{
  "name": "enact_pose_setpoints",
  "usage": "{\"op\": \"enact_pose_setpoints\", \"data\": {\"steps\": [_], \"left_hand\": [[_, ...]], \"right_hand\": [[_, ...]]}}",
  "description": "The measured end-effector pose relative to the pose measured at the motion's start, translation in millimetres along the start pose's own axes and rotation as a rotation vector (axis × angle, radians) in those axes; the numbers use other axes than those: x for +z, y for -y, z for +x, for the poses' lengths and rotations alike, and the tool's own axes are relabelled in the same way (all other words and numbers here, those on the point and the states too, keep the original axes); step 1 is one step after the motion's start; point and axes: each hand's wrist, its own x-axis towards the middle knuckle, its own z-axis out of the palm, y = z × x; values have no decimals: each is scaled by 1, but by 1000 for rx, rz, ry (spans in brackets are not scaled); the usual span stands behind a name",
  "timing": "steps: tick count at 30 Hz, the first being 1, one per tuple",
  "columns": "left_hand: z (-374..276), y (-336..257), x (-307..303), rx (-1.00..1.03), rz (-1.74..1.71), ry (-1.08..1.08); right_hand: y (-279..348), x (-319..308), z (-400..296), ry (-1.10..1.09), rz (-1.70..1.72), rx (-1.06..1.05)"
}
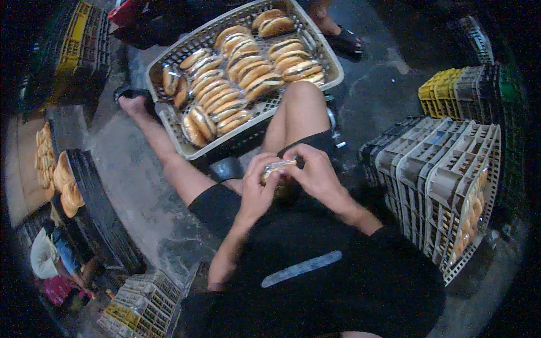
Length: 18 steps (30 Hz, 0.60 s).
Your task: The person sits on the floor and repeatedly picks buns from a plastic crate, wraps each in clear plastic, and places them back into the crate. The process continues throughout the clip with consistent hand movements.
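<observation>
A filled bun in clear plastic wrap (279, 164) is between my hands, above my lap. My left hand (258, 179) grips it from the left, with the thumb across its near side. My right hand (315, 169) pinches the right end of the wrap, and its fingers partly hide that end. Just beyond my hands, a pale plastic crate (219, 143) stands tilted in view beside my raised knee. Rows of filled buns (215, 99) with a dark filling lie in it, their plastic wrap glinting.
At right rise stacked grey crates (439, 156) with buns in the nearest one, and yellow crates (444, 91) behind. On the left, bread (69, 190) rests by a dark stack (105, 211). A person (59, 257) bends low there. Another person's sandalled foot (348, 42) is beyond the crate.
</observation>
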Motion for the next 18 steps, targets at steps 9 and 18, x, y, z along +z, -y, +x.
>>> {"op": "enact_pose_setpoints", "data": {"steps": [9, 18], "left_hand": [[11, -11, 49, -64, -222, -395], [2, -1, -4, -234, -54, -603]], "right_hand": [[-153, -30, 26, -608, -305, 721], [-244, -3, -29, -162, -544, 775]]}}
